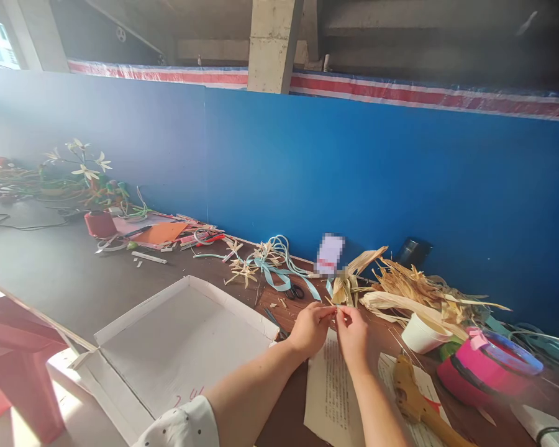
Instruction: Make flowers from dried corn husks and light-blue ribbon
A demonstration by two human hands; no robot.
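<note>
Left hand [309, 329]: lower centre of frame, grip pinched, fingertips meeting the other hand's.
Right hand [353, 338]: just right of it, grip also pinched at the same spot.
Small piece [336, 310]: at the meeting fingertips, lower centre; mostly covered, too small to identify.
Dry husk [345, 289]: just above the fingertips in frame; can't tell if it touches them.
Husk pile [412, 282]: right of centre, loose and tangled.
Printed sheet [328, 397]: bottom centre, flat, partly under the right forearm.
Glue gun [407, 394]: lower right, yellow, lying on its side over another sheet.
White cup [423, 335]: right of the hands, tilted.
Pink tape rolls [482, 372]: lower right, beside the cup.
Shallow box [181, 341]: lower left of centre, white inside, left forearm crossing its right side.
Blue ribbon [279, 282]: centre, looped among pale star-shaped flowers [245, 273].
Scissors [295, 292]: black handles, just below the ribbon.
Orange sheet [163, 233]: left, on the tabletop [51, 261], near a red spool [100, 225].
Blue panel [377, 180]: behind everything, across the frame.
</note>
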